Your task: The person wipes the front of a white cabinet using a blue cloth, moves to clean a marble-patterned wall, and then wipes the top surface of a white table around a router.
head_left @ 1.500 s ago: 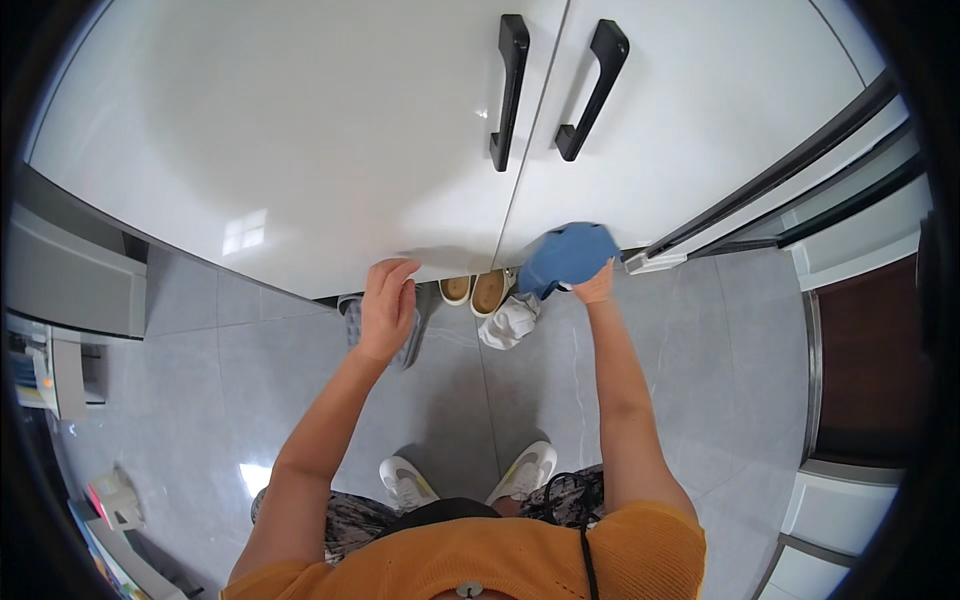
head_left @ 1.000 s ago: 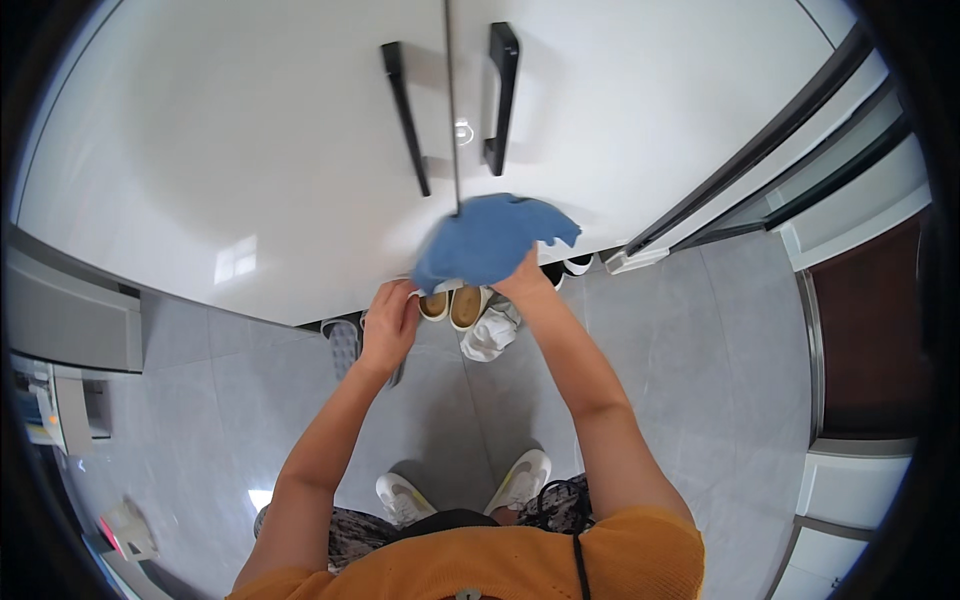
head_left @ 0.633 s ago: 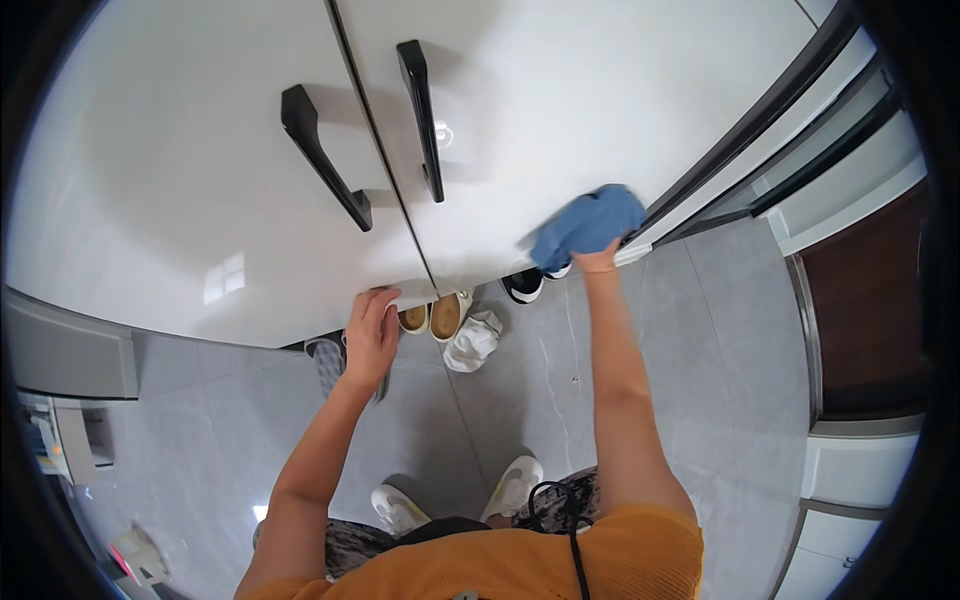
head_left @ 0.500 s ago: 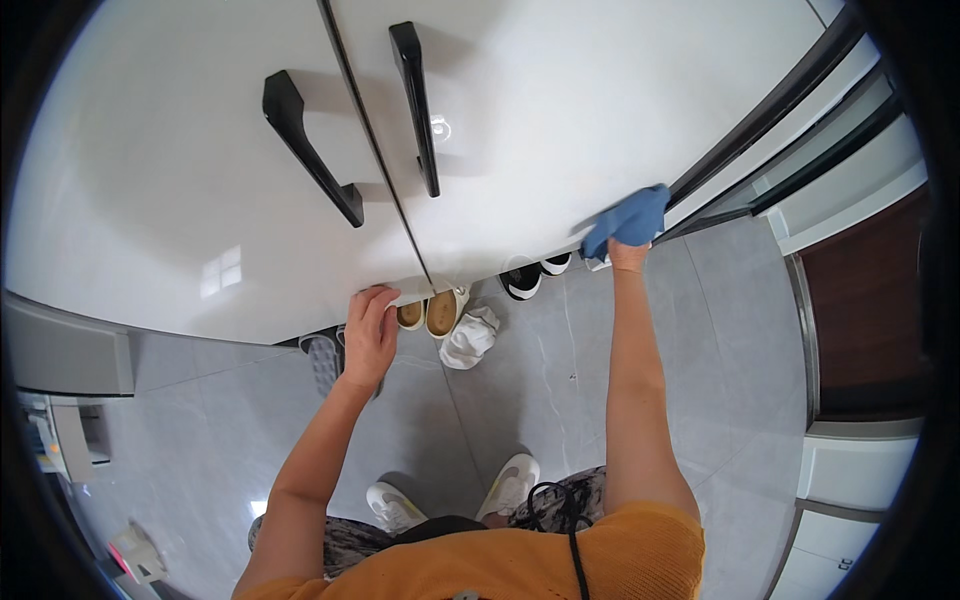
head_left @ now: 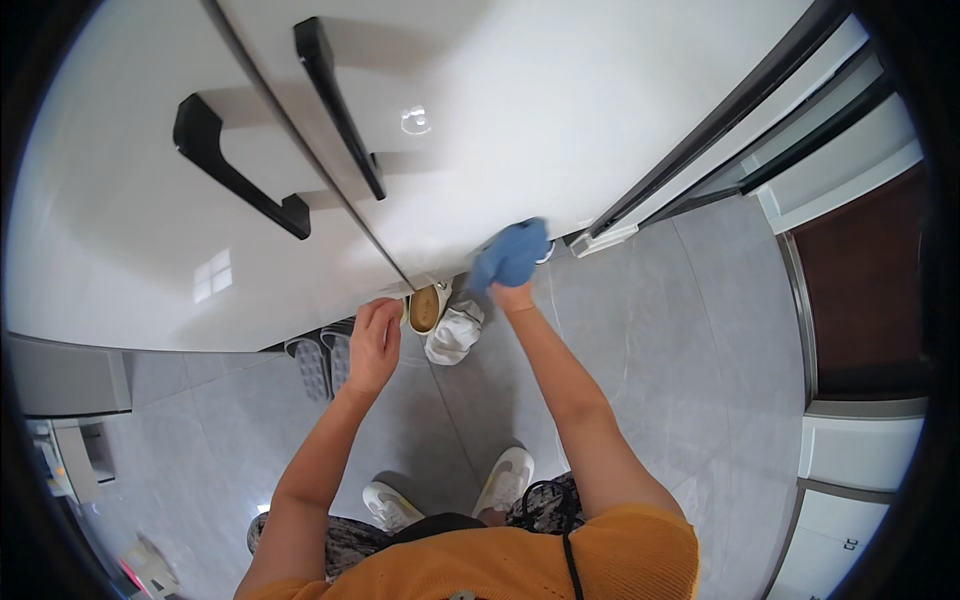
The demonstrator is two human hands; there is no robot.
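Note:
My right hand [head_left: 512, 296] presses a blue cloth [head_left: 515, 252] against the lower part of the white right cabinet door [head_left: 480, 140]. The cloth is slightly blurred and covers most of the fingers. My left hand [head_left: 374, 345] is at the bottom edge of the white left door [head_left: 130, 200], its fingers curled together with nothing seen in them. Whether its fingertips touch the door, I cannot tell. Just right of that hand, a cream shoe [head_left: 425, 308] pokes out from under the cabinet. A crumpled white cloth [head_left: 455, 333] lies on the floor beside the shoe.
Grey slippers [head_left: 318, 362] stick out beneath the left door. Black handles [head_left: 340, 110] project from both doors. A dark-framed edge [head_left: 715, 120] runs along the cabinet's right side. My white shoes [head_left: 507, 478] stand on the grey tiles. A dark brown panel [head_left: 860, 290] is at far right.
My right hand has swept the blue cloth leftward along the door's lower part, toward the middle. My left hand stays near the door's bottom edge. The view has shifted, moving the handles left.

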